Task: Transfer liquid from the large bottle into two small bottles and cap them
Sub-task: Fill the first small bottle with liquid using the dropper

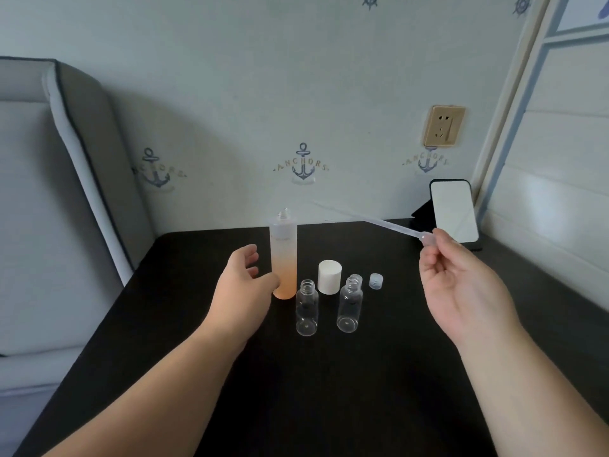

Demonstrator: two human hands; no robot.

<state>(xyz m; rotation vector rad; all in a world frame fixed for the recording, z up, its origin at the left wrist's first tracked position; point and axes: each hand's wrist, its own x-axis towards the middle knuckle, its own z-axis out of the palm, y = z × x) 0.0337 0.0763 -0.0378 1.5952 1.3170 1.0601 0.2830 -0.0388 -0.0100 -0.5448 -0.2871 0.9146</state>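
Just beyond the fingers (253, 258) of the left hand (242, 280) stands the large bottle (283, 258), upright on the dark counter (329, 390), uncapped, frosted above and orange toward its base. Those fingers are spread and loosely curved toward the bottle, the thumb at or very near its lower wall; whether it touches, I cannot tell. The bottle looks stiff-walled and tall for its foot, so it probably tips easily; a hold around the lower half, where the liquid's weight sits, would steady it best, and its matte skin should give fair grip.

Above and to the right, the right hand (461, 285) pinches the bulb end of a clear pipette (389, 226) between thumb and fingertips, the stem pointing away toward the large bottle's neck. It looks light, soft plastic; a hard squeeze would likely empty it early, so the pinch should stay gentle.

Between the two hands, two small bottles (307, 308) (350, 306) stand open, clear, seemingly empty and light, likely to skid or topple if nudged. Behind them sits a white cap (330, 277), and right of that one small cap (376, 280); another seems to sit behind the right small bottle, though I cannot tell. Farther right, near the wall, leans a mirror (454, 211).
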